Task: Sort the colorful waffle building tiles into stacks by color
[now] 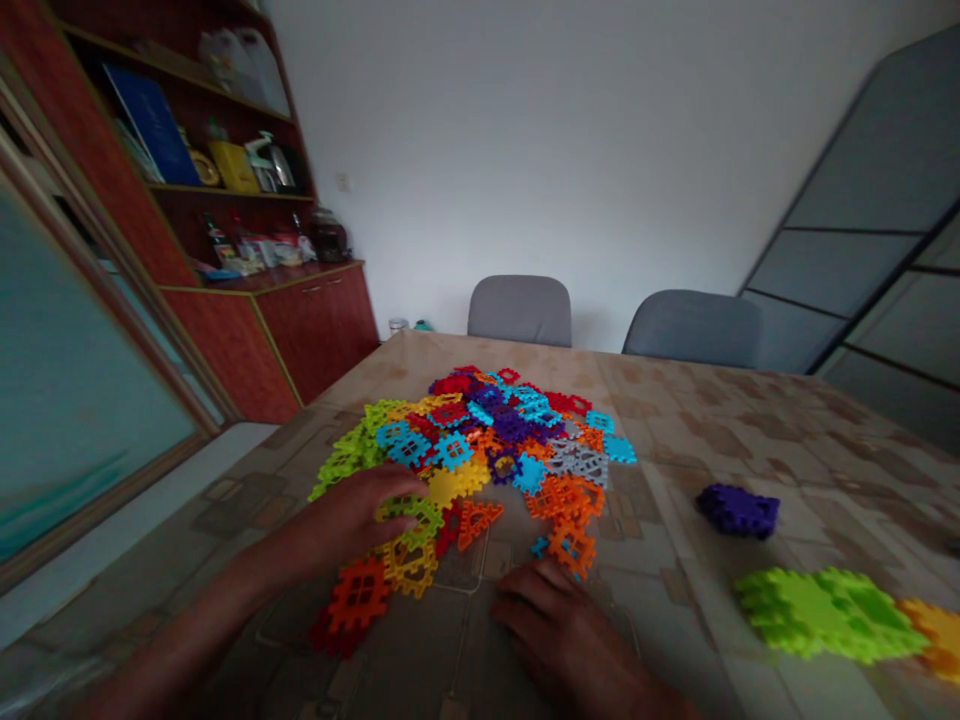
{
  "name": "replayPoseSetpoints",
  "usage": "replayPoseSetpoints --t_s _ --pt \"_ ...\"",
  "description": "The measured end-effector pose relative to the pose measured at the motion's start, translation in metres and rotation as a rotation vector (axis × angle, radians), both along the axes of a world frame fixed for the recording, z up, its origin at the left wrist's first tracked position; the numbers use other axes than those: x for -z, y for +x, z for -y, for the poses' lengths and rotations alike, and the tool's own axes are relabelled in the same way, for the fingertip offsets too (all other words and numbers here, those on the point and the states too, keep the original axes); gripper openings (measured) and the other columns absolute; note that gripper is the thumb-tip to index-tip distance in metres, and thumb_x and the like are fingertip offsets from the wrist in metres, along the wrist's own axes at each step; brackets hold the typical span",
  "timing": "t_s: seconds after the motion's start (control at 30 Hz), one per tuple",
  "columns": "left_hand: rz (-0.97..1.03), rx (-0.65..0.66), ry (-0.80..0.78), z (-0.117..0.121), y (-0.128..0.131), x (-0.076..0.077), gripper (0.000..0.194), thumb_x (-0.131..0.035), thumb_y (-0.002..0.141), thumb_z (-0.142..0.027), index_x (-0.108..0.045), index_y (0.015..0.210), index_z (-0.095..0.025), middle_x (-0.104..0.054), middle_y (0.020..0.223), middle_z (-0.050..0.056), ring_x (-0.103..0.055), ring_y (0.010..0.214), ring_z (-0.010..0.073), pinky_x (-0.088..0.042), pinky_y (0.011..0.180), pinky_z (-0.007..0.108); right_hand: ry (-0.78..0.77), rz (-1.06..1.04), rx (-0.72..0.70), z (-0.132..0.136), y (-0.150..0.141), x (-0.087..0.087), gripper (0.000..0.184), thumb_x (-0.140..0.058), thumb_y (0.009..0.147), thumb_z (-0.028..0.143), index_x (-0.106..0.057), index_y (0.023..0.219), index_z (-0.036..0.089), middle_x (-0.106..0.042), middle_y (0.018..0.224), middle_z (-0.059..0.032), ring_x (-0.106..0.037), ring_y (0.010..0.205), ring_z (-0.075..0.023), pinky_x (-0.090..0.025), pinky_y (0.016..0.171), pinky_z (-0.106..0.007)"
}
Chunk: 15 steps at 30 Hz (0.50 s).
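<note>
Leftmost, our left hand (390,505) reaches forward half open, thumb and fingers parted at one lime piece (421,520) on the pile's (491,430) near edge; our right hand (551,610) curls palm-down, its grip hidden; rightward, the surface (660,560) bears three stacks: purple (739,510), lime (829,612), yellow-orange (937,630).

Pile (517,428): flat toothed plastic pieces, mixed colors, loosely heaped, overlapping. Lime pieces (352,450) bunched at pile's left edge, grey pieces (581,462) at its right. Near side of pile: orange triangle (476,522) lying flat; yellow piece (409,567) touching an orange square (360,594) with window cutouts, red piece (339,638) partly under the square. Right of pile, well apart: purple stack (739,510), lime stack (832,612) nearer, yellow-orange stack (937,635) at its right end.
</note>
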State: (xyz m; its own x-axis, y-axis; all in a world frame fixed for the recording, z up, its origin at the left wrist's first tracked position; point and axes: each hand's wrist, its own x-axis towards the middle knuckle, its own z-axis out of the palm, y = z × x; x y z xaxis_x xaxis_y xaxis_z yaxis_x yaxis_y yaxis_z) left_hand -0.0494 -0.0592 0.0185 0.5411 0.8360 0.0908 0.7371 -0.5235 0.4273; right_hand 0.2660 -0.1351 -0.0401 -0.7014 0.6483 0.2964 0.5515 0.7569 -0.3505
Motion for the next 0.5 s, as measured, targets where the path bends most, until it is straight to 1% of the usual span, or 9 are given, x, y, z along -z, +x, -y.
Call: replayPoseSetpoints --t_s 0.1,0.17,0.23,0.3,0.33,0.4,0.47,0.5 --pt "-0.014 0.010 -0.032 0.007 0.015 0.008 0.041 -0.070 0.088 -0.035 -0.066 0.128 -0.028 -0.067 0.132 0.006 -0.063 0.120 0.0277 -0.046 0.104 0.038 0.037 -0.054 -0.014 -0.001 -0.001 0.002 0.016 -0.054 0.098 0.015 -0.065 0.109 0.021 -0.070 0.107 -0.0054 -0.061 0.097 -0.0220 -0.053 0.087 -0.033" --pt "-0.013 0.008 -0.040 0.010 0.017 0.008 0.043 -0.069 0.090 -0.036 -0.064 0.132 -0.028 -0.063 0.138 0.007 -0.059 0.125 0.0290 -0.044 0.107 0.040 0.079 -0.118 -0.023 -0.001 0.001 0.002 0.017 -0.049 0.101 0.016 -0.064 0.109 0.021 -0.070 0.105 -0.0060 -0.061 0.095 -0.0217 -0.052 0.085 -0.034" --pt "-0.012 0.009 -0.053 0.011 0.015 0.004 0.038 -0.064 0.094 -0.036 -0.063 0.131 -0.028 -0.064 0.137 0.007 -0.058 0.126 0.0282 -0.043 0.107 0.039 0.109 -0.168 0.013 0.000 0.007 0.000 0.020 -0.046 0.102 0.015 -0.064 0.110 0.021 -0.071 0.100 -0.0065 -0.062 0.091 -0.0216 -0.051 0.083 -0.035" --pt "-0.021 0.023 -0.085 0.013 0.011 0.001 0.030 -0.060 0.097 -0.035 -0.065 0.125 -0.028 -0.067 0.129 0.005 -0.061 0.120 0.0264 -0.045 0.103 0.037 0.109 -0.188 0.081 0.002 0.012 -0.002 0.022 -0.045 0.101 0.013 -0.064 0.108 0.021 -0.070 0.092 -0.0063 -0.062 0.087 -0.0214 -0.051 0.079 -0.034" --pt "-0.030 0.038 -0.106 0.014 0.009 0.000 0.026 -0.061 0.096 -0.034 -0.066 0.121 -0.028 -0.068 0.125 0.005 -0.062 0.117 0.0258 -0.047 0.100 0.035 0.099 -0.185 0.108 0.003 0.014 -0.002 0.023 -0.044 0.100 0.012 -0.064 0.106 0.021 -0.069 0.088 -0.0060 -0.062 0.085 -0.0213 -0.051 0.076 -0.032" --pt "-0.054 0.077 -0.136 0.018 0.004 0.001 0.026 -0.068 0.089 -0.031 -0.067 0.114 -0.028 -0.068 0.123 0.004 -0.063 0.113 0.0260 -0.049 0.097 0.034 0.069 -0.160 0.123 0.005 0.016 -0.001 0.022 -0.044 0.098 0.011 -0.064 0.099 0.021 -0.066 0.082 -0.0048 -0.061 0.080 -0.0206 -0.051 0.073 -0.031" --pt "-0.079 0.097 -0.124 0.022 0.003 0.007 0.039 -0.074 0.077 -0.023 -0.066 0.115 -0.027 -0.064 0.128 0.004 -0.061 0.117 0.0278 -0.048 0.098 0.034 0.041 -0.125 0.103 0.007 0.014 0.000 0.022 -0.045 0.098 0.011 -0.064 0.094 0.021 -0.065 0.081 -0.0042 -0.060 0.078 -0.0202 -0.052 0.074 -0.030" --pt "-0.088 0.096 -0.107 0.024 0.003 0.010 0.044 -0.075 0.072 -0.019 -0.065 0.115 -0.027 -0.063 0.130 0.005 -0.060 0.119 0.0286 -0.048 0.099 0.035 0.038 -0.118 0.095 0.007 0.013 0.001 0.022 -0.045 0.098 0.011 -0.064 0.093 0.021 -0.065 0.081 -0.0040 -0.060 0.079 -0.0200 -0.053 0.076 -0.031"
